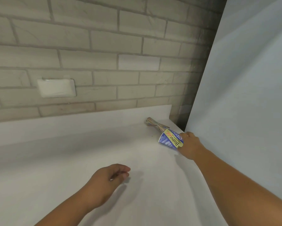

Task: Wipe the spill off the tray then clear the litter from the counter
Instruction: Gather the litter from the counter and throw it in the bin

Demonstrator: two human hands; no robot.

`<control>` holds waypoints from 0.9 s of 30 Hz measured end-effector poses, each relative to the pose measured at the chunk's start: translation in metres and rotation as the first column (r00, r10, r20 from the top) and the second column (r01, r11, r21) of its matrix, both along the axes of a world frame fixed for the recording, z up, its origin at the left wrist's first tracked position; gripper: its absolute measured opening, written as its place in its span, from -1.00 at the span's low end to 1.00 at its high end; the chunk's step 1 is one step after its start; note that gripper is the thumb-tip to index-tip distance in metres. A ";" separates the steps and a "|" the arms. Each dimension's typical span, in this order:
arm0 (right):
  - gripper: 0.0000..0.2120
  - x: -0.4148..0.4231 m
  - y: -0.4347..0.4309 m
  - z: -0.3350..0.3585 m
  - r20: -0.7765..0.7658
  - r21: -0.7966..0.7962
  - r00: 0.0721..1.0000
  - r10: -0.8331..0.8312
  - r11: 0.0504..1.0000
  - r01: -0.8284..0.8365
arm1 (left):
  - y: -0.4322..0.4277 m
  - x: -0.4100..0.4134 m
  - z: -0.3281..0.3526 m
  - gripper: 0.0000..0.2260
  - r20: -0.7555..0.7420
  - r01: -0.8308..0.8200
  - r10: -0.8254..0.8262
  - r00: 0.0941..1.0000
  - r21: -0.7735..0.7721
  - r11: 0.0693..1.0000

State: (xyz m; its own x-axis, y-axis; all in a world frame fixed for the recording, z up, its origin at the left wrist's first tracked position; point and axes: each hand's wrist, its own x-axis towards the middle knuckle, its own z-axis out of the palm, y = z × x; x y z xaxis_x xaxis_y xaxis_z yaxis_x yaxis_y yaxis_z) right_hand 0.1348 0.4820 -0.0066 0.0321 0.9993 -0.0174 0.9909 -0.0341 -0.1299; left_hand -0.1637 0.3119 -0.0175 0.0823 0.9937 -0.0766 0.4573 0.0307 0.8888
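Note:
A blue and yellow printed paper cup [169, 139] lies tipped on its side at the back right of the white counter [71, 160]. My right hand [191, 145] grips the cup's open end, and its fingers are hidden behind the cup. Just behind the cup lies a crumpled brownish wrapper [154, 122] against the counter's raised back edge. My left hand [109, 178] hovers over the middle of the counter with fingers loosely curled, holding nothing. No tray is in view.
A beige brick wall [104, 54] rises behind the counter, with a white outlet cover [56, 88] on it. A tall white panel [243, 79] closes off the right side, right beside the cup.

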 end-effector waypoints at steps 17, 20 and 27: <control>-0.48 -0.028 -0.050 -0.043 -0.514 0.102 0.840 0.171 0.985 -0.138 | 0.012 0.007 -0.013 -0.84 0.076 -0.004 0.016 0.997 -0.153 0.988; -0.50 -0.049 -0.071 -0.052 -0.579 0.158 0.771 0.265 0.964 -0.213 | 0.013 0.007 -0.016 -0.86 0.090 -0.032 0.052 0.995 -0.211 0.977; -0.47 -0.107 -0.110 -0.053 -0.721 0.329 0.524 0.452 0.890 -0.315 | 0.018 0.018 -0.009 -0.79 0.502 -0.125 0.326 0.801 -0.392 0.911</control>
State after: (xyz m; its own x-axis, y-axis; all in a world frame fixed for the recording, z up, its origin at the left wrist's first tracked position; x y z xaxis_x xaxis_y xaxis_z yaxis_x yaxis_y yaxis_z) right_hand 0.0281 0.3716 -0.0593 -0.3122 0.9032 0.2946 0.4277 0.4105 -0.8053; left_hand -0.1453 0.3297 -0.0261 -0.0132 0.9131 -0.4076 -0.1579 0.4006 0.9025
